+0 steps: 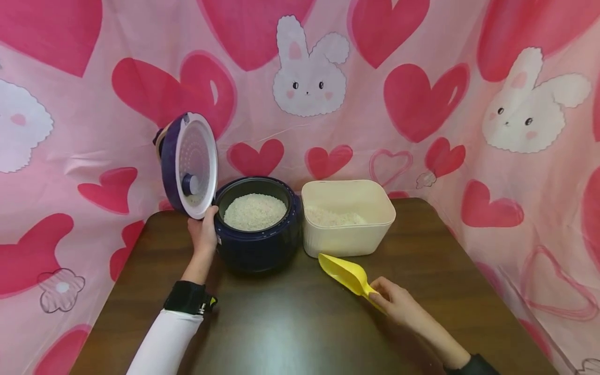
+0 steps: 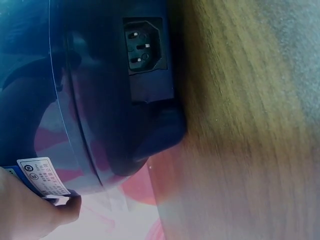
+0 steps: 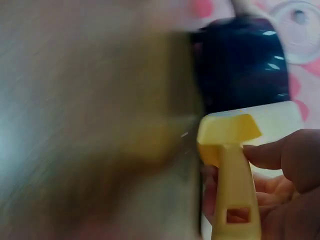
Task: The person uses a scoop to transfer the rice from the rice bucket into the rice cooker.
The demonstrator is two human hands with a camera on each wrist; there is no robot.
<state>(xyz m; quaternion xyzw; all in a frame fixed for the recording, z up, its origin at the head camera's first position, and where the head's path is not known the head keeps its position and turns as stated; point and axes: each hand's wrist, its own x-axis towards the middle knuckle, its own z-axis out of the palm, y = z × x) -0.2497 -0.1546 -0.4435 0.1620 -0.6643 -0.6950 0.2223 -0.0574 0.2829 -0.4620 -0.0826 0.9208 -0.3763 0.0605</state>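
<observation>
A dark blue rice cooker (image 1: 260, 252) stands at the back of the table, heaped with white rice (image 1: 255, 212). Its lid (image 1: 199, 151) is raised on the left side, white inner face outward. My left hand (image 1: 203, 233) grips the cooker's left side just under the lid, beside a white label (image 2: 42, 177). To the right of the cooker, a cream bin (image 1: 344, 242) contains more rice (image 1: 335, 216). My right hand (image 1: 396, 301) pinches the handle of a yellow scoop (image 1: 344, 272), whose bowl reaches toward the bin's lower front. No rice shows in the scoop.
The brown table (image 1: 290, 328) ends just behind the cooker and bin. A pink cloth (image 1: 300, 138) with hearts and rabbits hangs around its back and sides. On the cooker's side is a power socket (image 2: 144, 46) with no cord in it.
</observation>
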